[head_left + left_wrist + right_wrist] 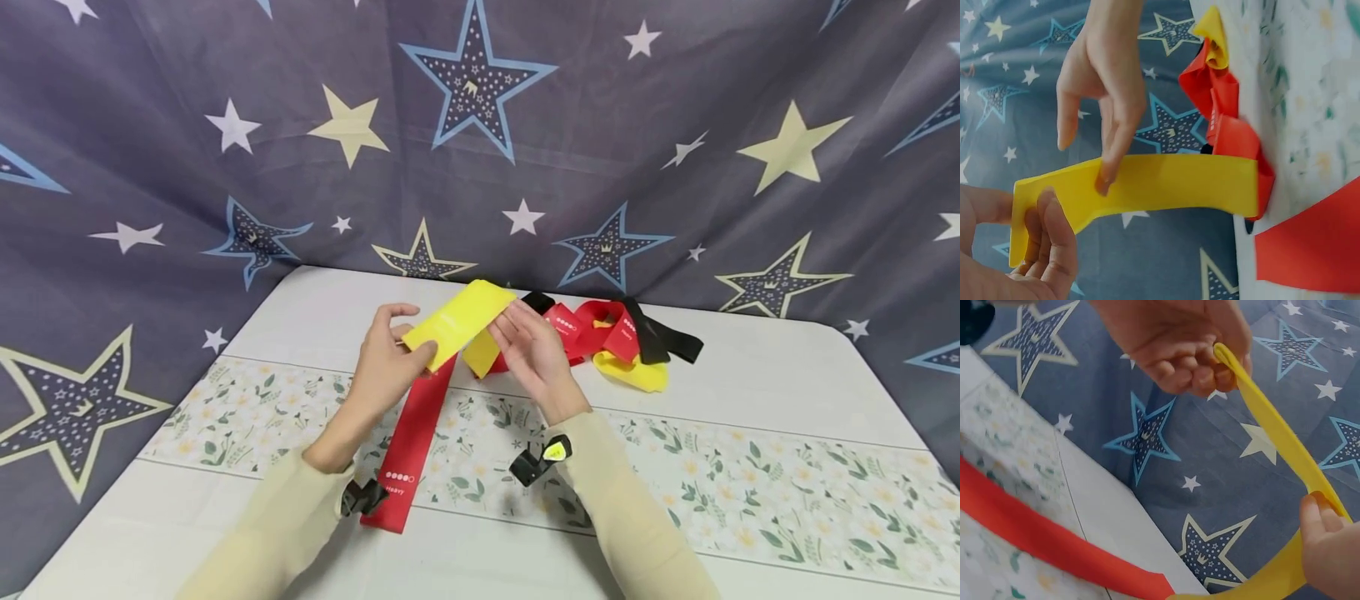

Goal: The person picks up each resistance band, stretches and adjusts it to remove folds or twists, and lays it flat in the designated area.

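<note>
A yellow resistance band [459, 323], flat and folded over at one end, is held above the table. My left hand [1029, 250] pinches that folded end between thumb and fingers. My right hand [536, 354] is at the band's other side, its fingers fairly straight and touching the band. In the left wrist view, one fingertip of the right hand [1107, 94] lies against the yellow surface, the thumb apart from it. A red band [412, 450] marked "Heavy" lies lengthwise on the table below the hands, its far end hidden behind the left hand and yellow band.
Behind and right of my right hand lies a loose tangle of red bands [596, 321], black bands [678, 342] and yellow bands [637, 375]. The white table [750, 367] has a floral strip [787, 475] across it. A star-patterned curtain [562, 125] rises behind its far edge.
</note>
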A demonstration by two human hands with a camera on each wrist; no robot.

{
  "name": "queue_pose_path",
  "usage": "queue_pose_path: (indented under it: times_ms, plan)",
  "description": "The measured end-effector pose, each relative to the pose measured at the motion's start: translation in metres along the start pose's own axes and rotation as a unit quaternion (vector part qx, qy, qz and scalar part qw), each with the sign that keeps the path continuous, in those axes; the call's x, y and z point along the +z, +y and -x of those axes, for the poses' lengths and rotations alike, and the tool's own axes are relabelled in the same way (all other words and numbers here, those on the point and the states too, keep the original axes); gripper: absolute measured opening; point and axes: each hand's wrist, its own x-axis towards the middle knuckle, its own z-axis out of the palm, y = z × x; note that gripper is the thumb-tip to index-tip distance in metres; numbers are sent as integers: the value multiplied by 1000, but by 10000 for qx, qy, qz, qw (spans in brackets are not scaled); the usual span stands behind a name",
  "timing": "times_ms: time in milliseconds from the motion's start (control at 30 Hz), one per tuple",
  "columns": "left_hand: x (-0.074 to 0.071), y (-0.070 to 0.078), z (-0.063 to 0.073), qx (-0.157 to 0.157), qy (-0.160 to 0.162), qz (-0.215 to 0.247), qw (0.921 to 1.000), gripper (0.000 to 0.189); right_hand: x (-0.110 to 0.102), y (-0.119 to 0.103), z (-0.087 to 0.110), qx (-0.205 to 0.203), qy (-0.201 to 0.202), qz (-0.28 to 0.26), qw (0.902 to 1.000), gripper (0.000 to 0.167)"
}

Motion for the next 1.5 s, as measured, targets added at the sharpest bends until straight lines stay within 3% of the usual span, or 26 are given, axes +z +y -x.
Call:
queue_pose_path:
  times_ms: [233,633,833,1000,1167,1333,1500]
  plan:
    - [10,-8,19,-253,-390,172,9988,54,-2,1,-5,-141,297,439,9985,45]
    - [20,-34,48,-795,-569,225,9950,49,-13,1,-25,123,851,897,9922,57]
    - [20,-42,60,-922,-627,109,9937,49,-15,-1,-40,425,1359,1763,9740,51]
    - [18,-46,70,-1010,-730,-21,9922,49,-17,2,-52,595,1535,2461,9552,49]
    - [14,-51,78,-1190,-1008,-75,9877,54,-21,7,-64,606,1624,2777,9449,41]
    - [9,-57,84,-1367,-1238,-133,9828,63,-22,13,-76,688,1585,2997,9383,42]
    - [3,-62,89,-1710,-1528,-521,9719,64,-22,22,-83,757,1744,3184,9287,42]
